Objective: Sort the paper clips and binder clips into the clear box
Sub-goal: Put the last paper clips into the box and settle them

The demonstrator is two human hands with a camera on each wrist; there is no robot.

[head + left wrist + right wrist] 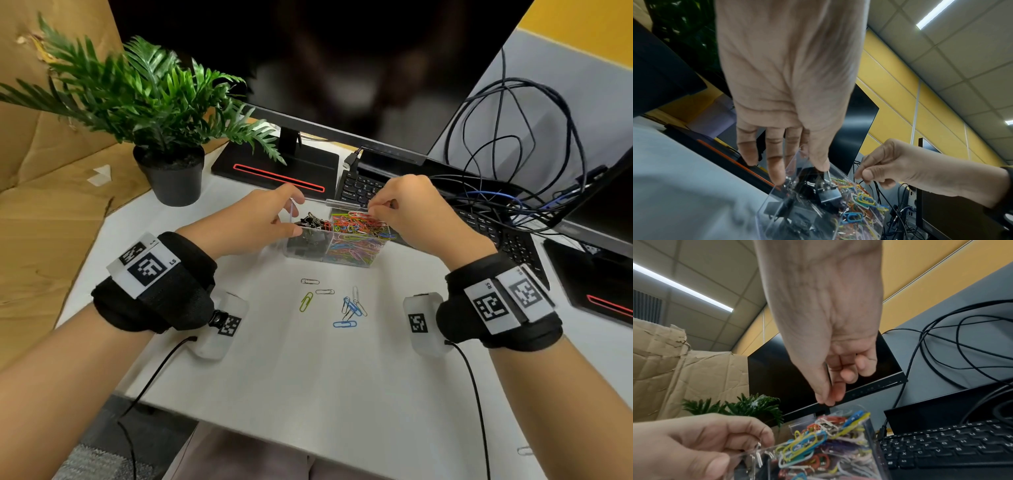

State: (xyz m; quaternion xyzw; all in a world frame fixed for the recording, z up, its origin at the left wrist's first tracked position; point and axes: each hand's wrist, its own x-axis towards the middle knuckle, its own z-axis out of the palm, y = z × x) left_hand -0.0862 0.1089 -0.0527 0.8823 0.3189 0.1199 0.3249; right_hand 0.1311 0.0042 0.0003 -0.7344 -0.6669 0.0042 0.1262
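A clear box (pixel 301 253) with two compartments stands mid-table. Its left side holds black binder clips (pixel 313 221), its right side coloured paper clips (pixel 359 229). My left hand (pixel 294 214) pinches the box's left wall, thumb inside and fingers outside, as the left wrist view (pixel 799 172) shows. My right hand (pixel 373 209) hovers just over the paper-clip side with thumb and forefinger pressed together (pixel 827 401); no clip shows between them. Several loose paper clips (pixel 351 306) lie on the table in front of the box, among them a green one (pixel 306 301).
Behind the box are a black keyboard (pixel 363 188), a monitor stand (pixel 274 171) and tangled cables (pixel 513 154). A potted plant (pixel 176 178) stands at the back left beside cardboard (pixel 51 205). A second monitor base (pixel 599 284) sits at the right. One clip (pixel 524 450) lies near the right front edge.
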